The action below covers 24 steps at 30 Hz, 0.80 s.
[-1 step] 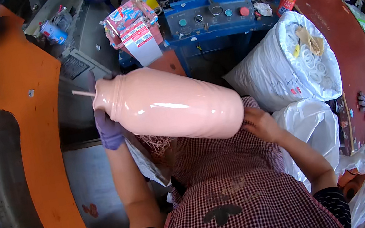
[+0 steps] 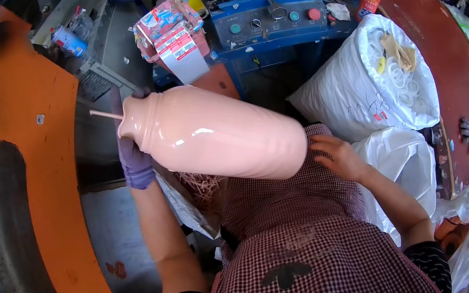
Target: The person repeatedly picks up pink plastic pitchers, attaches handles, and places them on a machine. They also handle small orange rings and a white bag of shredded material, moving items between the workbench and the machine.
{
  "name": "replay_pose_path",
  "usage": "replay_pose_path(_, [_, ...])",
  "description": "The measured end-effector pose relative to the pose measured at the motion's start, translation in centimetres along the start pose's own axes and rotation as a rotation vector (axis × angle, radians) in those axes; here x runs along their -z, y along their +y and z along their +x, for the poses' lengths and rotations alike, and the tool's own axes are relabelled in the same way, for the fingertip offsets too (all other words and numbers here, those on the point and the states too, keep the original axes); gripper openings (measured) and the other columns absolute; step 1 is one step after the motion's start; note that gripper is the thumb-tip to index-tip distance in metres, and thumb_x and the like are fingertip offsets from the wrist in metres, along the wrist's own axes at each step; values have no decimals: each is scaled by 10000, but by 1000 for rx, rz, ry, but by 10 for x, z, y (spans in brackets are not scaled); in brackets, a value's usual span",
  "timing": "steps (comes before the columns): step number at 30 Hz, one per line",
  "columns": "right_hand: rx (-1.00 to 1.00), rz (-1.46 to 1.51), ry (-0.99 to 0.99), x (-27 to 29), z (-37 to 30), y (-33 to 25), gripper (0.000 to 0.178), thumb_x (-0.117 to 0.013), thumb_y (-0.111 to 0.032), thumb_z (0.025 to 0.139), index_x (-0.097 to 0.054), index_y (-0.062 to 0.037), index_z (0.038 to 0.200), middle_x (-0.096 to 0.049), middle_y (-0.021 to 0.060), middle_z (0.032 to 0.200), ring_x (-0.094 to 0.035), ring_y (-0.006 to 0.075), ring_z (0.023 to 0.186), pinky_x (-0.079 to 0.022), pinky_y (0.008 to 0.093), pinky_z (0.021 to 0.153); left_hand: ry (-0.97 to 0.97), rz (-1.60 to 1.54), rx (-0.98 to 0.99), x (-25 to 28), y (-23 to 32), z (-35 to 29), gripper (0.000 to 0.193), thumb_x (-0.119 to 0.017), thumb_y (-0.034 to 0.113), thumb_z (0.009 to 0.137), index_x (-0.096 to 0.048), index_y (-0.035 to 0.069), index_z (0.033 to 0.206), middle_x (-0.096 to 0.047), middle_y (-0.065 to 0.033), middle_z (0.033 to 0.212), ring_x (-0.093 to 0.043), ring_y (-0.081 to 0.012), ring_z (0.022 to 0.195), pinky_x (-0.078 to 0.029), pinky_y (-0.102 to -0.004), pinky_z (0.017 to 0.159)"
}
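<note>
A large glossy pink plastic vase point(image 2: 223, 133) lies slantwise in front of me, its narrow neck at the left and its rounded base at the right. A thin pink stick, like a sprue point(image 2: 106, 114), juts from the neck end. My left hand point(image 2: 136, 157), in a purple glove, is closed round the neck; part of its fingers is hidden behind it. My bare right hand point(image 2: 338, 157) is beside the base with its fingers spread and holds nothing. Whether its fingertips still brush the vase, I cannot tell.
Below the vase, thin pink sticks point(image 2: 201, 186) fill a container. Ahead stands a blue control panel point(image 2: 269, 18) with a pink basket point(image 2: 167, 24) at its left. A white sack of rings point(image 2: 354, 83) is at the right, an orange machine panel point(image 2: 61, 206) at the left.
The vase has shifted slightly left together with my left hand. My right hand's fingers have come out from the base and spread more.
</note>
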State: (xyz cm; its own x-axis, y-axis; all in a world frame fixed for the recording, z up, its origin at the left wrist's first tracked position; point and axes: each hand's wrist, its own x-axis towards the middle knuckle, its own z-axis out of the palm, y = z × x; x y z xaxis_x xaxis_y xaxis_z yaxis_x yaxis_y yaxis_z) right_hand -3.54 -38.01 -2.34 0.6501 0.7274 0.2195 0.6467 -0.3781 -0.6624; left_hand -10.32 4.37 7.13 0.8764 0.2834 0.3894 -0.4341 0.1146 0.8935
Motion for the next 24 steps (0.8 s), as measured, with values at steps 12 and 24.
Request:
replay_pose_path(12, [-159, 314, -200, -11, 54, -95, 1147, -826, -393, 709, -93, -30, 1513, -242, 232, 1531, -292, 371, 1407, -263, 432, 1154, 30, -56, 426, -37, 4, 30, 668, -598, 416, 891, -437, 1, 1388, -584, -152, 1244, -609, -228, 1102, -512, -348, 933])
replay_pose_path(24, [-332, 970, -82, -22, 38, -57, 632, -640, -26, 887, -340, -63, 1443, -580, 169, 1282, -596, 232, 1146, -475, 345, 995, 81, -243, 494, -22, -22, 9, 706, -558, 506, 908, -412, 22, 1401, -554, -202, 1295, -572, -328, 1162, -467, -442, 1004])
